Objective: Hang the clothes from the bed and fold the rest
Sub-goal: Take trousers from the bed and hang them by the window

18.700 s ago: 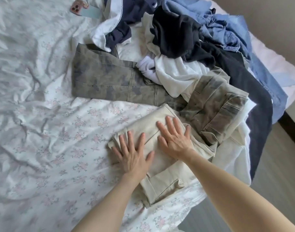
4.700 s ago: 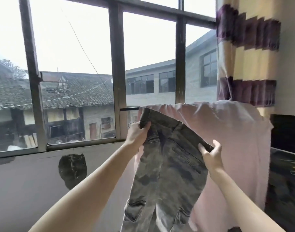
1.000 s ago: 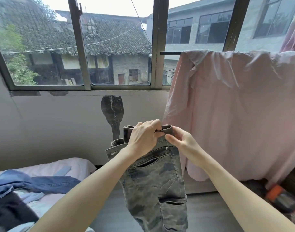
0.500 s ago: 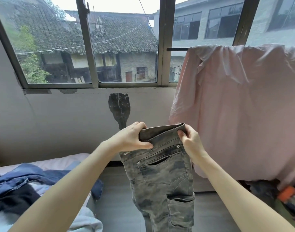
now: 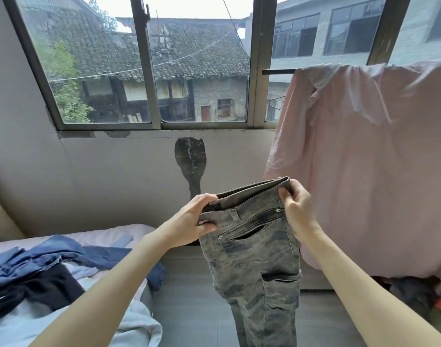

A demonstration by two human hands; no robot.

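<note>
Grey camouflage trousers [image 5: 257, 259] hang in the air in front of me, legs dropping out of the bottom of the view. My left hand [image 5: 192, 221] grips the left end of the waistband. My right hand [image 5: 295, 206] pinches the right end, a little higher. A pink shirt [image 5: 369, 159] is draped over a dark rail [image 5: 277, 71] by the window on the right. At lower left the bed [image 5: 109, 234] carries a heap of blue denim [image 5: 52, 256], dark and pale clothes.
A wide window with dark frames [image 5: 258, 71] fills the wall ahead, above a grey wall with a black patch [image 5: 190, 161]. Grey floor [image 5: 194, 314] runs between the bed and the shirt. Dark and orange items [image 5: 439, 301] lie at lower right.
My hands have drawn apart along the waistband, stretching it out flat. The view has swung a little left, bringing more of the bed and its clothes into sight.
</note>
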